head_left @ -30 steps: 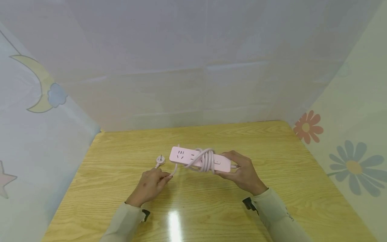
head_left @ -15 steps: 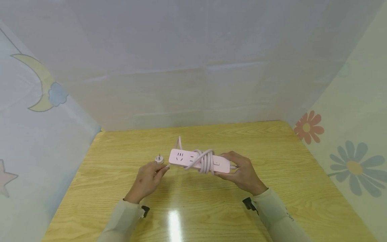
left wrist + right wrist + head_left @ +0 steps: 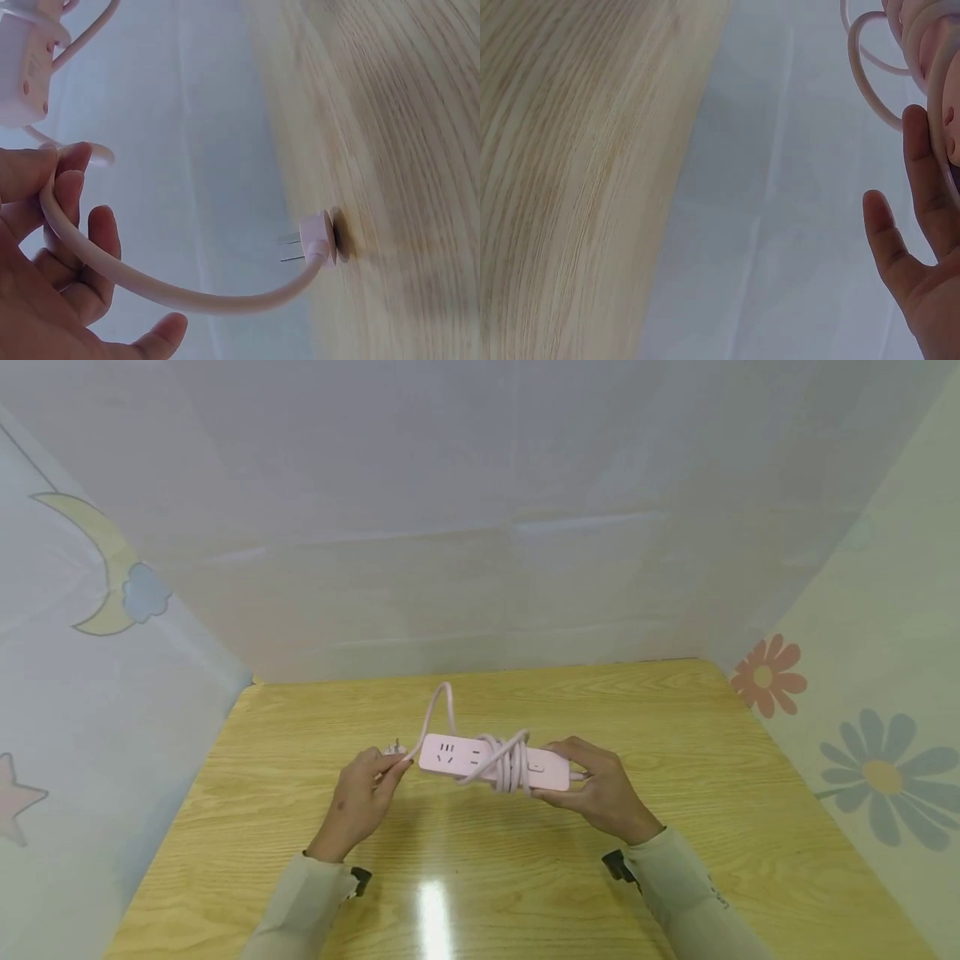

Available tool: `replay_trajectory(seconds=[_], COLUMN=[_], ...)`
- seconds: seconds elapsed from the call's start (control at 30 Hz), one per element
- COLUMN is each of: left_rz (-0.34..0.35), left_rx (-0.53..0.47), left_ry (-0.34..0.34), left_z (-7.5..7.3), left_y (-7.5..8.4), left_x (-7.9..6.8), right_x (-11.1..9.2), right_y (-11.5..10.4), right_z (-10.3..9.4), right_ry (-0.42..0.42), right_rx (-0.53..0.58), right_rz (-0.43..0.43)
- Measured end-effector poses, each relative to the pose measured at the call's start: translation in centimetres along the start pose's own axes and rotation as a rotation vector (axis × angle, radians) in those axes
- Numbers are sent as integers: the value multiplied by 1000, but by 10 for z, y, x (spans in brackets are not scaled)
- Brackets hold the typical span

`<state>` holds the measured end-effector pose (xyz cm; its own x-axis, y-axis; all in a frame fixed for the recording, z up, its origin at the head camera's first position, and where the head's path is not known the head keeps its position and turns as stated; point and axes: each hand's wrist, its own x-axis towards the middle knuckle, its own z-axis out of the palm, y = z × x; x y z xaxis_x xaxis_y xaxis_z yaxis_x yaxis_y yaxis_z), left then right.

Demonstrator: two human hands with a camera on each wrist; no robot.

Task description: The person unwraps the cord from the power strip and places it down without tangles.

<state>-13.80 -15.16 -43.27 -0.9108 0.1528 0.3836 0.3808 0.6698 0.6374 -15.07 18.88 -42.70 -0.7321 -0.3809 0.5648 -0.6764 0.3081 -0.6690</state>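
Note:
A pink power strip (image 3: pixel 551 768) is held above the table, its sockets and switch facing up. My right hand (image 3: pixel 603 787) grips its right end, thumb on the near side. Several turns of pink cord (image 3: pixel 516 764) are wound round its middle. From behind the strip a free length of the cord arches up and over to the left. My left hand (image 3: pixel 363 797) pinches that length between thumb and fingertips. The cord runs on from there to the plug (image 3: pixel 318 236), which is at the table surface in the left wrist view, its metal pins pointing sideways.
The wood-grain table (image 3: pixel 525 877) spreads under both hands. A pale sheet wall (image 3: pixel 480 602) rises at its far edge. Printed side walls stand left and right, with a moon (image 3: pixel 105 568) and flowers (image 3: pixel 881 775).
My left hand has moved slightly up and left, pinching the cord. The cord loop behind the strip has risen higher. My right hand and the strip have hardly moved.

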Motion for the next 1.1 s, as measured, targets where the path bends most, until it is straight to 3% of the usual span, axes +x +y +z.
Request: replay_trajectory(seconds=[0.27,0.53,0.77,1.1], left_rz=[55,146,155,281], left_rx=[-24,-174,-275,-373], left_ry=[46,119,120,124], left_z=[-3,-9,-13,-15], left_y=[4,8,8,8], left_x=[-1,-2,-6,-8], right_x=[0,-1,-2,-2], right_y=[-1,3,4,5], right_z=[1,-1,-1,0], right_ry=[2,-18,-41,-34], right_rx=[-5,18,9,-3], right_rz=[10,-3,35,60])
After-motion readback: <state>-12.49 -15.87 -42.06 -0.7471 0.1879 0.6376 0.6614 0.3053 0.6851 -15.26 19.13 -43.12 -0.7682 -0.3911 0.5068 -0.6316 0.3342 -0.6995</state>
